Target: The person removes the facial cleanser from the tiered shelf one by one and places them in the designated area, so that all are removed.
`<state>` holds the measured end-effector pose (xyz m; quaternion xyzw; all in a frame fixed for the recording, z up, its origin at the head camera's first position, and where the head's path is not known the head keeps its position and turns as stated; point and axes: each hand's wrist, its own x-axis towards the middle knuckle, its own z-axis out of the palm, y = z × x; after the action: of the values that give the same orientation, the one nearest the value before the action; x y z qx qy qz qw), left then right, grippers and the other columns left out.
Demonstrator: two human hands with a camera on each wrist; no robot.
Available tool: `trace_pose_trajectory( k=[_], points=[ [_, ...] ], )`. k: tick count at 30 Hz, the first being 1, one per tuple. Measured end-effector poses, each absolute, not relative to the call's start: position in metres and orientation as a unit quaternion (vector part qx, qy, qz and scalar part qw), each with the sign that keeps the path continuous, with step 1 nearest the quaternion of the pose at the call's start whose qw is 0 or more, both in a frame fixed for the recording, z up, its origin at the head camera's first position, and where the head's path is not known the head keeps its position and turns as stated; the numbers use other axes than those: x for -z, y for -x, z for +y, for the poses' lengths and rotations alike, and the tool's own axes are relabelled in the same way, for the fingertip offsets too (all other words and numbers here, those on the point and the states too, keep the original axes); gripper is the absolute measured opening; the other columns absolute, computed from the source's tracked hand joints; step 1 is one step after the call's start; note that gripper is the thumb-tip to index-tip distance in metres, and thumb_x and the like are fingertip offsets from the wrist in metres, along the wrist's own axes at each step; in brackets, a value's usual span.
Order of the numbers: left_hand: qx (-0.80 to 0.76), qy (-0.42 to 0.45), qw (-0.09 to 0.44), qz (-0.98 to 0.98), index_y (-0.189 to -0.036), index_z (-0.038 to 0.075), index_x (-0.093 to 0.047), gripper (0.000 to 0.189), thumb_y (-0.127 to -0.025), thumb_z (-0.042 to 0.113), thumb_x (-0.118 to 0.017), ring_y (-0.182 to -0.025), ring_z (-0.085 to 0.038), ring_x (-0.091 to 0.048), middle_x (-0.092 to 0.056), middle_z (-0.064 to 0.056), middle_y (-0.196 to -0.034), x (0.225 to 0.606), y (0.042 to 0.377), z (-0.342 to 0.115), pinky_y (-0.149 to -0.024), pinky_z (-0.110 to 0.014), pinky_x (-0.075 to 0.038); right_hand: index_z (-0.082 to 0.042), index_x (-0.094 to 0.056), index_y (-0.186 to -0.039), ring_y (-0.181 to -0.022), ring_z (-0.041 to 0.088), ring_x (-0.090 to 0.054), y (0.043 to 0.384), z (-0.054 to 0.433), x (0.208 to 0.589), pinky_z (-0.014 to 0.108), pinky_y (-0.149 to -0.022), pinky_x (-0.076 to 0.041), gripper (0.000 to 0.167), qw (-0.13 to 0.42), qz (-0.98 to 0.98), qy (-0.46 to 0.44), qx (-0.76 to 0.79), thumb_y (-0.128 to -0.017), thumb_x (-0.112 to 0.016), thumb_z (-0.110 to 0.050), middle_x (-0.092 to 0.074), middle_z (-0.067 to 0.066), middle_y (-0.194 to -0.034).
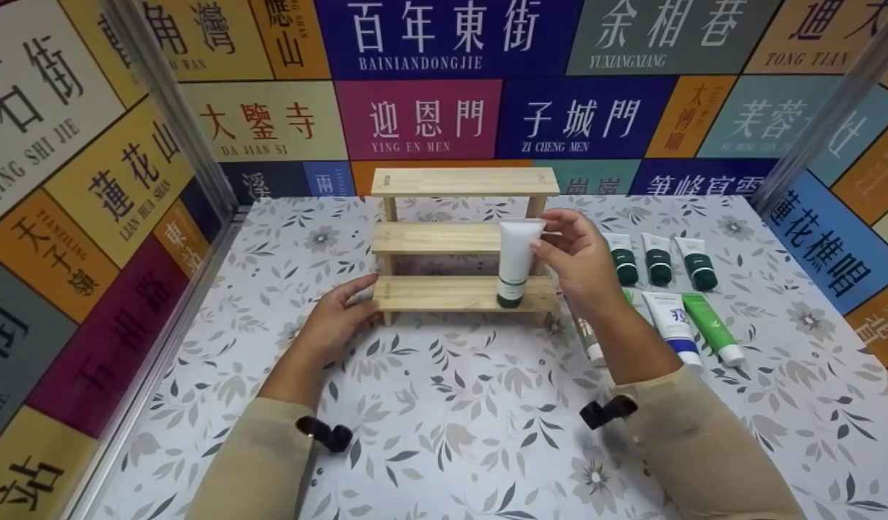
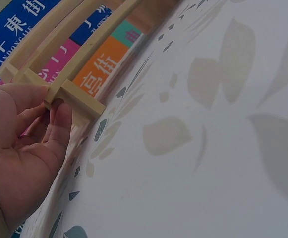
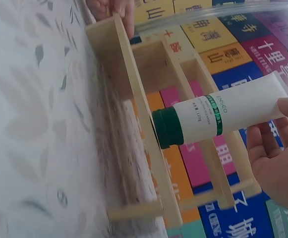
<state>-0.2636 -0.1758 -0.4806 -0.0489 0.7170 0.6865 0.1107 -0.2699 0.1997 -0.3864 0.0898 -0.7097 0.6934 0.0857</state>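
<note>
A three-tier wooden display stand (image 1: pixel 436 289) stands near the back of the table. My left hand (image 1: pixel 342 314) pinches the left end of its lowest tier, thumb and fingers about the board (image 2: pixel 59 87) in the left wrist view. With my right hand (image 1: pixel 577 260) I grip the crimped top end of a white cleanser tube (image 1: pixel 519 253). Its dark green cap points down at the right part of the lowest tier. In the right wrist view the tube (image 3: pixel 233 106) shows green printing, and its cap meets or nearly meets the board; exact contact is hard to tell.
Right of the stand lie several tubes: white ones with dark green caps (image 1: pixel 659 260) in a back row, a white and blue tube (image 1: pixel 673 325) and a green tube (image 1: pixel 714 328) in front. My right forearm partly covers others. Printed panels (image 1: pixel 422 119) wall the flowered table (image 1: pixel 444 419).
</note>
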Motion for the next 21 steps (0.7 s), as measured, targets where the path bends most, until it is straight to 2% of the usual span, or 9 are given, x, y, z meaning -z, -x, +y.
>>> trace_pose_trajectory(
  k=[6,14,21],
  points=[
    [-0.692,0.054,0.114,0.71,-0.157,0.019,-0.055,0.055,-0.105,0.007,-0.065,-0.133,-0.022,-0.066,-0.057,-0.01,-0.16,0.481,0.264,-0.176,-0.111,-0.031,-0.056,-0.011,-0.06,-0.14,-0.123,0.022,-0.065,0.262,0.24,0.386,0.024,-0.095,-0.061,0.041,0.119,-0.7,-0.059,-0.702,-0.102,-0.068,0.0,-0.065,0.002,-0.125],
    [-0.695,0.054,0.111,0.708,-0.157,0.019,-0.055,0.056,-0.104,0.007,-0.066,-0.129,-0.021,-0.068,-0.058,-0.011,-0.158,0.481,0.265,-0.176,-0.107,-0.03,-0.058,-0.011,-0.062,-0.139,-0.114,0.017,-0.067,0.25,0.3,0.393,0.021,-0.087,-0.062,0.042,0.147,-0.642,-0.04,-0.752,-0.1,-0.071,0.002,-0.066,0.001,-0.121],
    [-0.701,0.035,0.106,0.705,-0.157,0.016,-0.055,0.055,-0.104,0.006,-0.065,-0.131,-0.022,-0.068,-0.057,-0.013,-0.158,0.484,0.264,-0.177,-0.107,-0.028,-0.057,-0.015,-0.059,-0.144,-0.12,0.018,-0.064,0.241,0.347,0.392,0.019,-0.089,-0.06,0.052,0.167,-0.603,0.03,-0.78,-0.097,-0.077,-0.002,-0.067,0.001,-0.13]
  ],
)
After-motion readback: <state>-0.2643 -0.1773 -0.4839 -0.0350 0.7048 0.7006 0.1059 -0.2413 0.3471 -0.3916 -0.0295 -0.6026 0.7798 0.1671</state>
